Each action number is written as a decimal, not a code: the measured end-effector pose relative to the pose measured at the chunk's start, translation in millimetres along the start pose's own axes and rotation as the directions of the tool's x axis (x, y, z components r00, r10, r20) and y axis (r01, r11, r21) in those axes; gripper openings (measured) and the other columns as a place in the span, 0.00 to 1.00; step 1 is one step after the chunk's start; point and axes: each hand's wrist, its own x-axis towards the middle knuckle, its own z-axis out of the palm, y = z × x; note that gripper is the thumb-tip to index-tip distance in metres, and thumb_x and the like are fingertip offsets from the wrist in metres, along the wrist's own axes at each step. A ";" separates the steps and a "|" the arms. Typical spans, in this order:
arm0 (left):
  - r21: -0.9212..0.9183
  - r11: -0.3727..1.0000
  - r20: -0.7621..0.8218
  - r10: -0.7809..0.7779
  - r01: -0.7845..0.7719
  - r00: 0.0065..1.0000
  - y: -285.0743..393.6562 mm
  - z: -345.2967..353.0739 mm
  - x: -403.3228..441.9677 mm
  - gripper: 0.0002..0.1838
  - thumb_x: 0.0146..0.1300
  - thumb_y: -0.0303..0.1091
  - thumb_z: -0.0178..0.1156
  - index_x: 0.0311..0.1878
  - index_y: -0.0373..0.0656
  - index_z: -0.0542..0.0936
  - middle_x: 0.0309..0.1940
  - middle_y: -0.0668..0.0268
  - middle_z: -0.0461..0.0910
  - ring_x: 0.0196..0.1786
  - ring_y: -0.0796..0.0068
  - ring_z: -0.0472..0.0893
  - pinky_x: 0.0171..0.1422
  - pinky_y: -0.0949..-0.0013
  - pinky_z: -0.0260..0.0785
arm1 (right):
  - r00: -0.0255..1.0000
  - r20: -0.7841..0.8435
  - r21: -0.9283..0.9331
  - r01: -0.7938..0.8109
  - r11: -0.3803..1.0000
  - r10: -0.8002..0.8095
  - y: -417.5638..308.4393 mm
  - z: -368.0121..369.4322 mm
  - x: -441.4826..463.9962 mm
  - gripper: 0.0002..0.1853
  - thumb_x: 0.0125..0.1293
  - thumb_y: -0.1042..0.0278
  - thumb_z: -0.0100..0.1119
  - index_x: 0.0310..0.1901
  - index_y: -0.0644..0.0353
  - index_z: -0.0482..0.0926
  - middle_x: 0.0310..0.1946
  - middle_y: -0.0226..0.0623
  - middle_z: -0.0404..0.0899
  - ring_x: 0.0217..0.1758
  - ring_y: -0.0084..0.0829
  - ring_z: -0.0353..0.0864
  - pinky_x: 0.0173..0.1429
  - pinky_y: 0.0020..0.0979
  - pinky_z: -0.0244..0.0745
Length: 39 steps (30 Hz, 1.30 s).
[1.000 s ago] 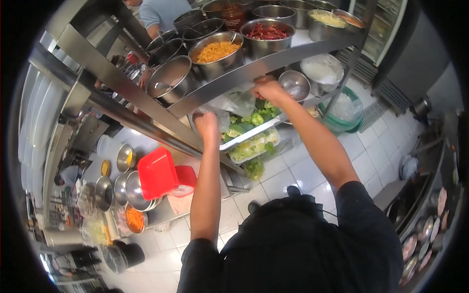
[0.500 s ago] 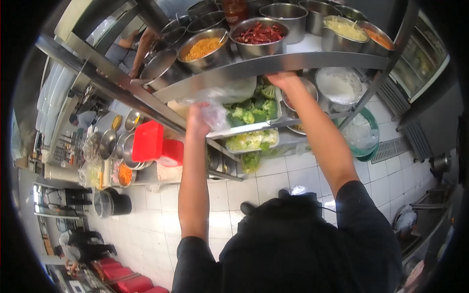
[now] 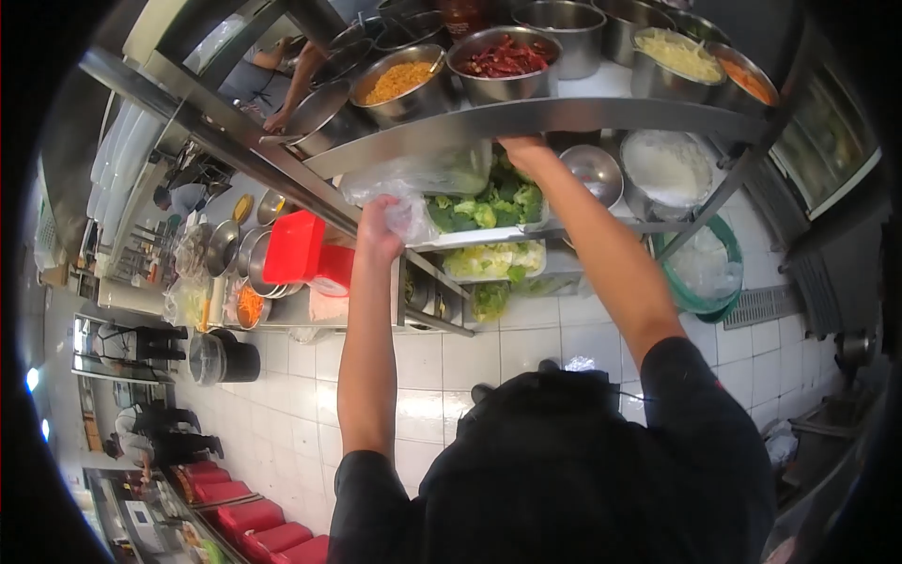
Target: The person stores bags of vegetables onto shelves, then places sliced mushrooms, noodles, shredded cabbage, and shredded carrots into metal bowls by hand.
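Observation:
My left hand [image 3: 380,228] is closed on the edge of a clear plastic bag [image 3: 413,179] at the left end of a white tray. Green broccoli [image 3: 489,209] fills the part of the tray [image 3: 470,239] that shows, and the bag lies over its left and back part. My right hand [image 3: 524,152] reaches in under the metal shelf edge [image 3: 545,115], at the back right of the broccoli; its fingers are hidden there. Below the broccoli tray sits a second tray of pale chopped vegetable [image 3: 493,260].
On the upper shelf stand metal pots of dried red chillies [image 3: 507,58], orange bits [image 3: 399,82] and pale shreds [image 3: 678,56]. A red basin [image 3: 293,246] is at left, a green basket [image 3: 703,268] at right. Other people work at far left.
The view has swung, and more broccoli shows than a second ago. The plastic has shifted left and back with my left hand. My right hand has gone further under the shelf edge.

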 end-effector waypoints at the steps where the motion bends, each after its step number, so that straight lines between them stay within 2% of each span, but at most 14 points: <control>1: 0.015 0.999 0.002 0.036 -0.036 0.999 -0.2 3.8 -3.2 0.09 0.53 0.28 0.48 0.38 0.36 0.71 0.35 0.57 0.76 0.36 0.61 0.78 0.42 0.61 0.74 | 0.996 -0.023 -0.077 0.082 0.994 -0.084 -17.5 -12.3 -11.6 0.17 0.61 0.64 0.55 0.49 0.65 0.71 0.49 0.40 0.72 0.51 0.33 0.69 0.53 0.32 0.66; 4: 0.034 0.995 -0.008 0.092 -0.092 0.996 -5.4 -10.4 0.9 0.08 0.53 0.28 0.49 0.37 0.38 0.72 0.35 0.58 0.76 0.37 0.62 0.77 0.41 0.63 0.73 | 0.985 0.030 -0.103 0.175 0.979 -0.172 -25.1 -23.2 -25.3 0.11 0.62 0.66 0.53 0.44 0.62 0.72 0.44 0.35 0.73 0.47 0.29 0.69 0.50 0.32 0.67; 8: -0.003 0.980 -0.004 0.197 -0.197 0.980 -9.0 -5.9 9.5 0.07 0.54 0.29 0.49 0.35 0.40 0.72 0.36 0.59 0.75 0.39 0.64 0.76 0.41 0.64 0.72 | 0.988 0.138 0.621 -0.141 0.771 0.070 -30.3 -16.8 -25.1 0.07 0.62 0.68 0.53 0.39 0.59 0.71 0.38 0.32 0.71 0.42 0.26 0.68 0.46 0.31 0.67; 14: -0.197 0.977 0.033 0.087 -0.079 0.996 -8.1 15.2 -6.3 0.16 0.56 0.28 0.45 0.47 0.32 0.68 0.45 0.52 0.73 0.47 0.55 0.75 0.53 0.55 0.71 | 0.926 0.379 0.020 -0.020 1.000 0.011 -35.3 -27.4 -41.8 0.24 0.50 0.64 0.65 0.49 0.64 0.73 0.48 0.37 0.75 0.50 0.31 0.72 0.56 0.30 0.65; 15: -0.234 0.968 0.052 0.102 -0.087 0.993 -7.2 16.4 -1.8 0.18 0.56 0.28 0.44 0.49 0.31 0.67 0.47 0.51 0.72 0.48 0.54 0.75 0.55 0.54 0.70 | 0.955 0.295 0.068 0.008 0.998 -0.028 -21.5 -18.7 -46.2 0.33 0.41 0.63 0.70 0.52 0.64 0.72 0.50 0.39 0.75 0.52 0.33 0.73 0.58 0.29 0.64; 18: -0.311 0.946 0.082 0.128 -0.097 0.988 -11.0 13.5 3.0 0.21 0.57 0.27 0.43 0.54 0.28 0.64 0.50 0.48 0.71 0.51 0.51 0.73 0.58 0.52 0.68 | 0.973 0.218 -0.069 0.096 0.993 -0.079 -20.8 -6.8 -62.6 0.23 0.47 0.60 0.65 0.45 0.63 0.76 0.43 0.42 0.78 0.49 0.41 0.75 0.57 0.35 0.65; 21: -0.346 0.933 0.083 0.133 -0.097 0.988 -11.5 22.0 -4.3 0.22 0.57 0.27 0.42 0.56 0.27 0.63 0.52 0.47 0.70 0.51 0.50 0.73 0.59 0.53 0.69 | 0.866 -0.254 -0.429 0.298 0.853 -0.430 -2.2 3.5 -37.6 0.21 0.52 0.63 0.58 0.48 0.63 0.73 0.45 0.51 0.74 0.50 0.50 0.72 0.59 0.42 0.64; 27: -0.434 0.899 0.131 0.117 -0.049 0.984 -19.3 14.7 0.8 0.22 0.58 0.27 0.42 0.55 0.27 0.63 0.50 0.47 0.71 0.49 0.52 0.75 0.57 0.57 0.70 | 0.882 -0.210 -0.500 0.275 0.821 -0.423 -15.3 -5.7 -38.1 0.17 0.58 0.61 0.51 0.45 0.63 0.75 0.44 0.51 0.76 0.50 0.50 0.72 0.56 0.44 0.64; 29: -0.454 0.891 0.109 0.083 -0.025 0.991 -23.0 22.2 -3.9 0.20 0.58 0.29 0.43 0.53 0.28 0.65 0.47 0.48 0.73 0.48 0.54 0.76 0.55 0.58 0.72 | 0.964 -0.234 -0.119 0.098 0.988 -0.124 -40.3 -0.3 -61.0 0.18 0.56 0.61 0.54 0.46 0.63 0.75 0.45 0.49 0.76 0.49 0.47 0.74 0.53 0.41 0.67; 30: -0.309 0.949 0.125 0.101 -0.058 0.987 -28.2 26.5 -8.1 0.19 0.58 0.29 0.44 0.52 0.29 0.67 0.45 0.48 0.74 0.47 0.54 0.76 0.53 0.60 0.72 | 0.997 -0.043 0.238 0.076 0.968 -0.068 -49.2 -2.9 -79.1 0.19 0.54 0.61 0.58 0.45 0.64 0.76 0.45 0.46 0.77 0.46 0.40 0.77 0.52 0.37 0.69; 32: -0.007 0.990 0.177 0.138 -0.139 0.975 -43.7 31.4 -22.0 0.17 0.59 0.31 0.47 0.49 0.30 0.70 0.41 0.50 0.76 0.46 0.55 0.77 0.51 0.63 0.71 | 0.962 0.272 0.374 -0.077 0.924 -0.029 -66.4 -9.3 -116.6 0.30 0.54 0.54 0.64 0.52 0.69 0.69 0.46 0.40 0.76 0.47 0.29 0.74 0.55 0.31 0.66; 34: 0.779 0.503 0.157 0.422 -0.375 0.893 -80.8 33.9 -32.3 0.16 0.58 0.33 0.52 0.46 0.33 0.74 0.39 0.50 0.78 0.46 0.56 0.78 0.48 0.64 0.70 | 0.969 0.207 0.184 0.094 0.978 -0.132 -72.8 -13.1 -154.1 0.35 0.54 0.54 0.65 0.57 0.69 0.63 0.51 0.41 0.71 0.52 0.29 0.72 0.56 0.30 0.67; 36: 0.815 0.145 0.432 0.494 -0.561 0.755 -114.3 55.8 -65.2 0.17 0.56 0.33 0.56 0.46 0.34 0.75 0.41 0.49 0.78 0.46 0.57 0.78 0.48 0.62 0.69 | 0.991 0.111 0.169 0.053 0.984 -0.073 -68.3 -16.7 -187.1 0.32 0.53 0.62 0.64 0.57 0.67 0.63 0.51 0.40 0.71 0.53 0.29 0.71 0.56 0.29 0.67; 39: 0.766 0.256 0.555 0.200 -0.590 0.808 -146.4 72.7 -101.8 0.18 0.54 0.31 0.60 0.48 0.35 0.75 0.43 0.50 0.77 0.47 0.56 0.77 0.48 0.61 0.68 | 0.995 -0.098 0.433 0.010 0.901 0.036 -40.8 -35.0 -227.8 0.27 0.53 0.73 0.60 0.56 0.65 0.64 0.49 0.37 0.72 0.53 0.28 0.71 0.56 0.29 0.68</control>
